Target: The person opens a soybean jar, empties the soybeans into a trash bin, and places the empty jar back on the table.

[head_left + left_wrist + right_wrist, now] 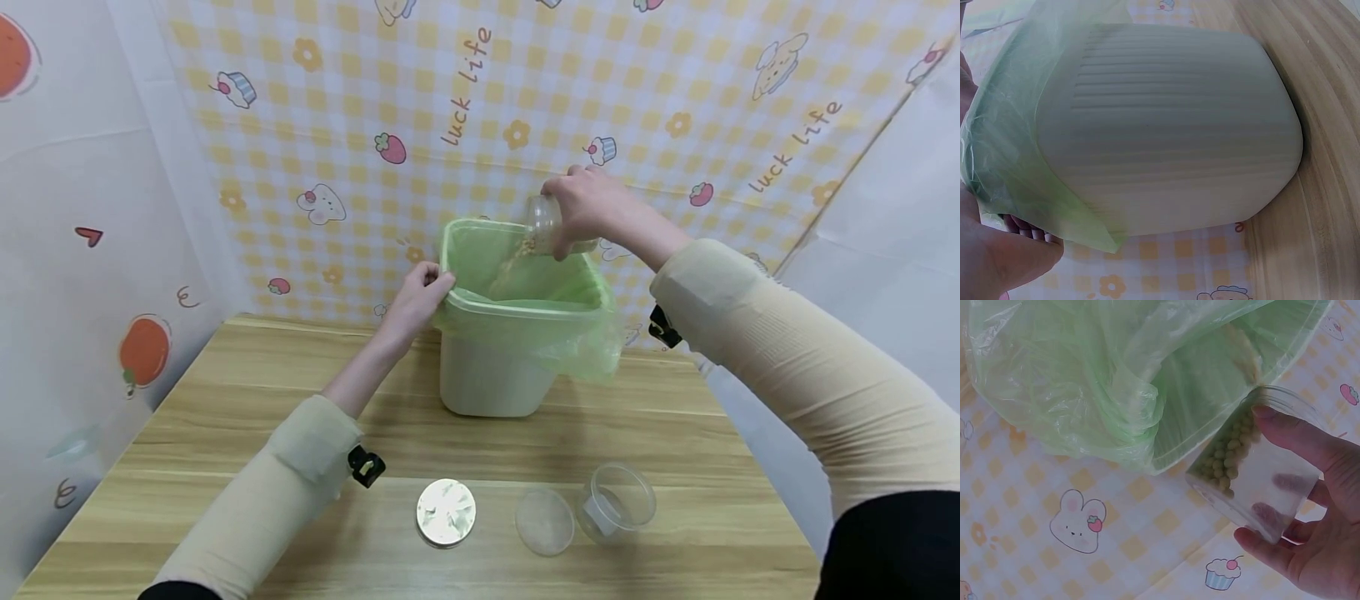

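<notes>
My right hand (592, 207) grips a clear jar (1260, 469) tipped on its side over the trash bin. Small round yellowish beans (1225, 456), perhaps soybeans, lie along the jar's lower wall, and a stream of them falls from its mouth into the bin. The white bin (491, 367) stands upright on the table, lined with a green plastic bag (525, 308) folded over its rim. At the bin's left rim, my left hand (420, 300) pinches the bag's edge between thumb and fingers. The bin's floor is hidden from view.
On the wooden table (225, 433) near the front lie a silver lid (446, 512), a clear round lid (545, 522) and a clear plastic cup (630, 500). A yellow checked cloth (337, 125) hangs right behind the bin, with white sheeting on both sides.
</notes>
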`<state>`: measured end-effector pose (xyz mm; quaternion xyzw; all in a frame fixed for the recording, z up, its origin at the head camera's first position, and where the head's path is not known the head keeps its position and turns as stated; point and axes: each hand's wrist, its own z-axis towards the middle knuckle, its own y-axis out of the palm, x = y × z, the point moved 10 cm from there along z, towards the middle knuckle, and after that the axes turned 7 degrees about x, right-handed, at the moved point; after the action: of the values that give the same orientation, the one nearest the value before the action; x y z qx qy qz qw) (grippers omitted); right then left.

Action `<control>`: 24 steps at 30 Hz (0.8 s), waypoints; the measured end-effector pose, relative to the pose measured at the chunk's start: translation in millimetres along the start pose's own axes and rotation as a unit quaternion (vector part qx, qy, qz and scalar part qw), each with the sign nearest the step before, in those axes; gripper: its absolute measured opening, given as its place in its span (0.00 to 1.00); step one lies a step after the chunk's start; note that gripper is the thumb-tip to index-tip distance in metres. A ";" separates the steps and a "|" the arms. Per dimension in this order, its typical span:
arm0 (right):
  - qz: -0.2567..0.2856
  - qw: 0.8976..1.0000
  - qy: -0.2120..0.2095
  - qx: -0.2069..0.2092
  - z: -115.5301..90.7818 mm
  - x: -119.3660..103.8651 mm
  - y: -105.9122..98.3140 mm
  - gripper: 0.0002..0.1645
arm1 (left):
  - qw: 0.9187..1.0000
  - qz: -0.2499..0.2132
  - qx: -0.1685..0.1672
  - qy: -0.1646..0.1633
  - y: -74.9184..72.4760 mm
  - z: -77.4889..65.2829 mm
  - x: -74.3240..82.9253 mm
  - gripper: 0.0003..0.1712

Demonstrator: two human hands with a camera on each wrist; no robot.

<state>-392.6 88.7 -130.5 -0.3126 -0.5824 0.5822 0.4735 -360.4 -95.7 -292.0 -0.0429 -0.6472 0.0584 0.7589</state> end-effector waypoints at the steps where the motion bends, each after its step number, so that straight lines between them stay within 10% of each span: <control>1: -0.001 1.000 0.000 0.001 -0.1 -0.4 -0.2 0.56 | 1.000 0.000 0.000 -0.001 0.1 0.1 -0.5 0.14; 24: -0.060 0.997 -0.034 0.027 -0.2 -12.7 -0.6 0.57 | 1.000 -0.004 0.002 -0.001 -0.1 0.1 -2.1 0.14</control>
<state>-387.8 77.1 -132.3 -0.2448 -0.6000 0.5783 0.4956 -360.9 -96.1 -294.0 -0.0383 -0.6480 0.0567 0.7585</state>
